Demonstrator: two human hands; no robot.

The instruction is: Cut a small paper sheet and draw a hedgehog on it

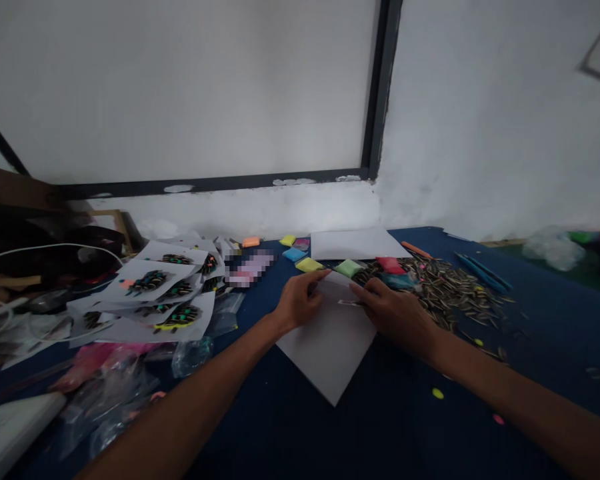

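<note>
A white sheet of paper [333,360] lies on the blue tabletop, one corner pointing toward me. My left hand [300,299] is closed on its far left edge, index finger stretched along the top and thumb on the sheet. On the far right edge, my right hand [400,317] has its fingers pressed together at the paper. A thin pale strip [350,303] shows beside the right fingertips; I cannot make out what it is. Just beyond the hands lie a yellow packet [309,265], a green packet [349,268] and a red packet [391,265].
Striped sunflower seeds [450,290] spread at right, near blue tweezers [483,272] and an orange stick [416,250]. White cards with seed-covered figures [147,283] pile up at left, above plastic bags [115,380]. More white paper [355,244] lies by the wall.
</note>
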